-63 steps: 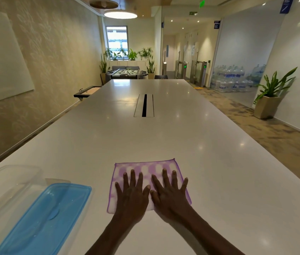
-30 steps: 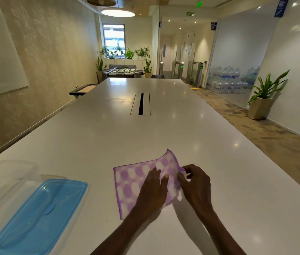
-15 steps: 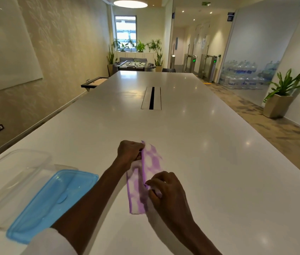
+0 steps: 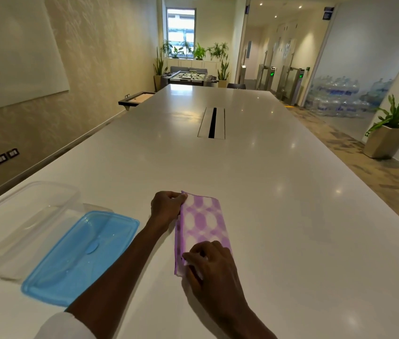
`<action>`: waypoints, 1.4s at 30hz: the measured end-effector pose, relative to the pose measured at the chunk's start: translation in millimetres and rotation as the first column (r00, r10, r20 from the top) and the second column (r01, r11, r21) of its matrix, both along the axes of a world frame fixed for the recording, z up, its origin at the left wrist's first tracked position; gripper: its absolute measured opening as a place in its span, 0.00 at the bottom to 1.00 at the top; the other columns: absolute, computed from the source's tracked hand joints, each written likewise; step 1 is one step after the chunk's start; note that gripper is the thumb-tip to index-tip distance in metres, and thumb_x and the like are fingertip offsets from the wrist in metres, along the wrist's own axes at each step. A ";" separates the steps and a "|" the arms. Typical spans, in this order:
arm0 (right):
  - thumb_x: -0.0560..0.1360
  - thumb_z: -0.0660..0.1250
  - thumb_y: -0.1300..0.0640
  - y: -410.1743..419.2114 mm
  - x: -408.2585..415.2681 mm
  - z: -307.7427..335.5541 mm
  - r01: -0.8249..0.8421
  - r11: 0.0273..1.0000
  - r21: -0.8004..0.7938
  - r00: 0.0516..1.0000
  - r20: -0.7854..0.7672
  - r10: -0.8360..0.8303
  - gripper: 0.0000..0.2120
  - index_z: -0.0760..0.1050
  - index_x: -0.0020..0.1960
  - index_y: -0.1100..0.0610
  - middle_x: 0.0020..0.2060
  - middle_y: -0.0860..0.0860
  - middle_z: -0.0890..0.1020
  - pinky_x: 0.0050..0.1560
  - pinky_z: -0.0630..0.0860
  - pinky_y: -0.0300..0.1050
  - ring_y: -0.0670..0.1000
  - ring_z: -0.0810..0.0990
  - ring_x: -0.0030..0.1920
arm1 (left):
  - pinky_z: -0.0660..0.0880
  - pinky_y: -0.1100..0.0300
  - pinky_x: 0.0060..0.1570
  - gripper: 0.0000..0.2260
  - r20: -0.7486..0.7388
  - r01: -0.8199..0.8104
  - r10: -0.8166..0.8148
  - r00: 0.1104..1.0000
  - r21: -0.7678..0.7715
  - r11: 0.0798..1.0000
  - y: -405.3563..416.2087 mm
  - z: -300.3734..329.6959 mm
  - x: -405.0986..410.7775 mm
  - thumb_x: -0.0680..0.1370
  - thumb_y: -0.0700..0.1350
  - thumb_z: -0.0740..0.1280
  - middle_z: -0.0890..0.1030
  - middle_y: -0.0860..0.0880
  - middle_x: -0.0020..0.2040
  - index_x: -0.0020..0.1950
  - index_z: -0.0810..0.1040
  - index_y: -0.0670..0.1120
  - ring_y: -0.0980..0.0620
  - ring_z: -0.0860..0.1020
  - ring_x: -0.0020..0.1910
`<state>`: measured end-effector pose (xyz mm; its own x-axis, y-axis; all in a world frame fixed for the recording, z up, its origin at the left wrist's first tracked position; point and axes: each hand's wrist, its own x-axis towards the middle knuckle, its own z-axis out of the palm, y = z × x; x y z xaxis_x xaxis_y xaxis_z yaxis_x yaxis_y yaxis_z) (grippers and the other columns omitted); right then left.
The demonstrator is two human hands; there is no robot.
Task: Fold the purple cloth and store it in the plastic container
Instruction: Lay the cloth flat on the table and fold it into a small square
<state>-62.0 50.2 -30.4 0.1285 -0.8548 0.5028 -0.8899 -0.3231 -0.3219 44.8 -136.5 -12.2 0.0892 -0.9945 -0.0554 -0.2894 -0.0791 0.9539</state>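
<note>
Purple cloth point(image 4: 202, 228) now lies on the white bench point(image 4: 279, 204) as a long narrow strip, doubled over on itself; two seconds ago it was spread as a wider square under both flat palms, and half a second ago it was still being brought over, partly lifted. The left hand point(image 4: 166, 206) has its fingers point(image 4: 180, 197) closed on the far left corner of the strip, and the right hand point(image 4: 214, 263) has its fingers point(image 4: 193, 256) closed on the near end, pinching the layered edges together along the left side. The strip runs away from the person, between the two hands, and looks flat and fairly even.

So the first fold seems done, and I judge the corners are being lined up before a second fold shortens the strip.

Just left of the cloth, the blue lid point(image 4: 81, 255) lies off on the bench, touching or overlapping the clear plastic container point(image 4: 26, 216) beside it, which stands open with nothing seen inside. The cloth is not yet in it.
</note>
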 end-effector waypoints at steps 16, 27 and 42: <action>0.76 0.62 0.48 2.4 18.9 -21.3 -0.048 0.998 0.027 0.961 -0.272 0.053 0.09 0.77 0.50 0.52 0.44 0.48 0.80 0.43 0.77 0.48 0.51 0.77 0.44 | 0.74 0.59 0.43 0.10 0.264 -0.016 0.065 0.962 -0.185 0.983 1.5 -32.0 6.7 0.75 0.49 0.71 0.87 0.45 0.44 0.48 0.86 0.43 0.48 0.82 0.43; 0.76 0.67 0.57 -19.3 -12.2 0.3 0.160 0.986 -0.050 0.984 -0.068 -0.163 0.12 0.81 0.57 0.59 0.56 0.57 0.84 0.60 0.76 0.51 0.57 0.81 0.59 | 0.73 0.61 0.51 0.10 0.463 0.330 -0.080 0.883 -0.490 0.807 22.9 -12.3 -24.4 0.81 0.42 0.61 0.84 0.44 0.52 0.53 0.82 0.42 0.48 0.81 0.51; 0.61 0.39 0.16 -35.1 -1.5 -40.3 0.317 0.879 0.357 0.946 -0.180 -0.268 0.60 0.39 0.79 0.55 0.78 0.58 0.36 0.71 0.30 0.66 0.64 0.37 0.77 | 0.38 0.45 0.75 0.27 0.853 0.719 -0.381 0.357 0.010 0.695 8.1 -50.0 -23.8 0.79 0.65 0.39 0.47 0.58 0.80 0.77 0.49 0.62 0.52 0.42 0.79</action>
